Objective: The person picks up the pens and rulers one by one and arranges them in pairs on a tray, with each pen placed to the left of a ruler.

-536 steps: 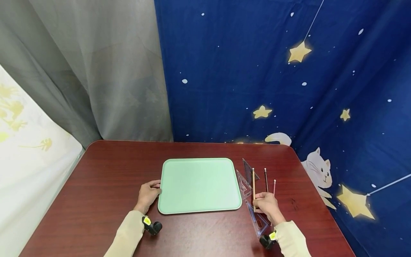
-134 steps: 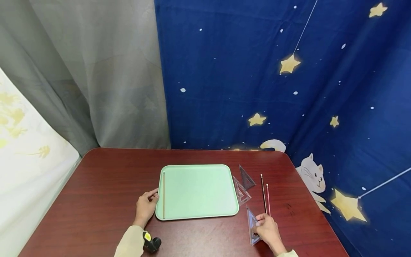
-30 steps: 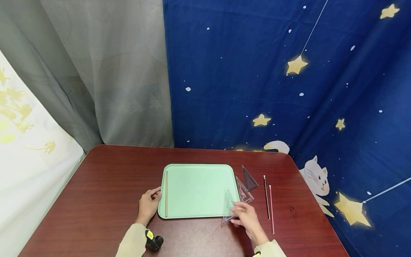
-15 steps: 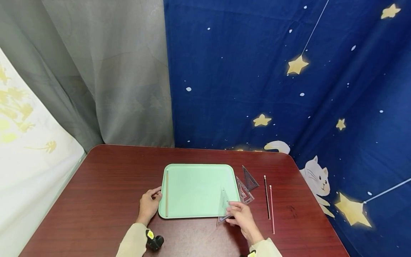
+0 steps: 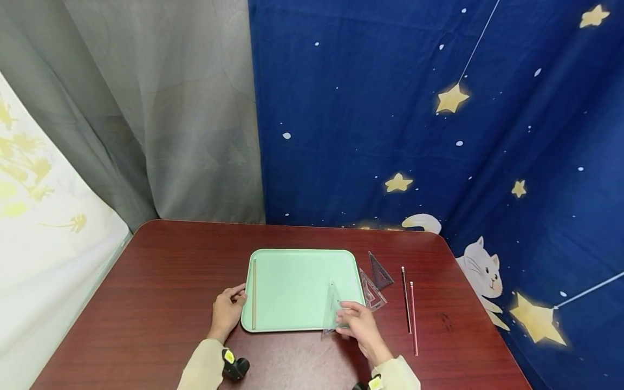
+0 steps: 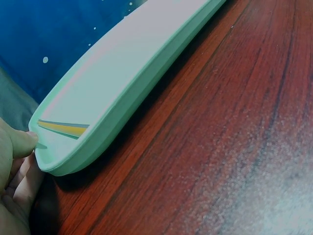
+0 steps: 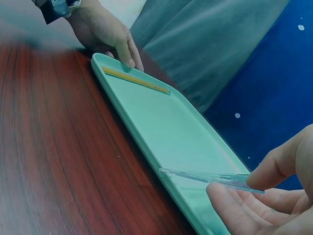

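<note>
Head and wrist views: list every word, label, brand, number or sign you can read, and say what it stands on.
No text is readable.
Clear set square in the right hand: any markings too small to read.
Yellow pencil on the tray: no legible lettering.
Black pencil and red pencil: too small to tell.

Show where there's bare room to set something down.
Free: the tray between the yellow pencil and the set square in the right grip, and the table left of the left grip. Crowded: right of the tray, with two more set squares, a black pencil and a pink pencil.
</note>
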`<state>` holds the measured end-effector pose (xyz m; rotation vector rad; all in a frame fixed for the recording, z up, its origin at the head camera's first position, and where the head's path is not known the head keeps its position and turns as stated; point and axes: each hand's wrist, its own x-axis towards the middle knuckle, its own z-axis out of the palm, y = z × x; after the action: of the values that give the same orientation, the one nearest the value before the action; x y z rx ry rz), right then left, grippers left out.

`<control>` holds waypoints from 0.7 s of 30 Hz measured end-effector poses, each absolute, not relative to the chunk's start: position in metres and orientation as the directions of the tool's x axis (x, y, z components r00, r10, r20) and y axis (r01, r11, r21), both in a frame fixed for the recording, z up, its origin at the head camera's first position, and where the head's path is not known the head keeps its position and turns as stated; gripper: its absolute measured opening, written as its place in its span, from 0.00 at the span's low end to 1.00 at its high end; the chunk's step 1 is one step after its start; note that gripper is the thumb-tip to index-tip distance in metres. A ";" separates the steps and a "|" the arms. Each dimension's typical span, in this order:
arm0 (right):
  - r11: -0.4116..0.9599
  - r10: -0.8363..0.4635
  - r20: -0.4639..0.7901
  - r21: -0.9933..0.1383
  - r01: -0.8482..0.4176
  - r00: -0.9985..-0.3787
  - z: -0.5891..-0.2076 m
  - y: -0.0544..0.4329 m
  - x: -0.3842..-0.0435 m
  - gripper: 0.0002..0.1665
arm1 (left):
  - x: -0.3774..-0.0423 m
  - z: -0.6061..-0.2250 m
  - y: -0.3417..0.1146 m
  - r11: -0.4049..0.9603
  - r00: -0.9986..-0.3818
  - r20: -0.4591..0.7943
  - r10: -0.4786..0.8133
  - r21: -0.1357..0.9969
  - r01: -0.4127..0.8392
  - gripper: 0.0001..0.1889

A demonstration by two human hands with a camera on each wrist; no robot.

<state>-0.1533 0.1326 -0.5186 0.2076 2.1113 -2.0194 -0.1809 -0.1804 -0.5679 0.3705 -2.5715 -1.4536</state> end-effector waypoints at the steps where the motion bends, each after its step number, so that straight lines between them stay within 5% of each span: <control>1: 0.052 -0.048 -0.247 -0.968 0.245 -0.968 -0.518 0.132 -0.154 0.24 | -0.181 -0.568 -0.180 0.495 -0.956 0.021 -0.294 0.859 -0.133 0.16; 21: 0.052 -0.077 -0.241 -0.970 0.238 -0.967 -0.519 0.114 -0.160 0.26 | -0.180 -0.568 -0.180 0.497 -0.954 0.041 -0.298 0.860 -0.118 0.15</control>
<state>-0.1600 0.1143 -0.5187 0.1647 2.0988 -2.0119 -0.1802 -0.1800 -0.5685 0.3597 -2.5539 -1.4449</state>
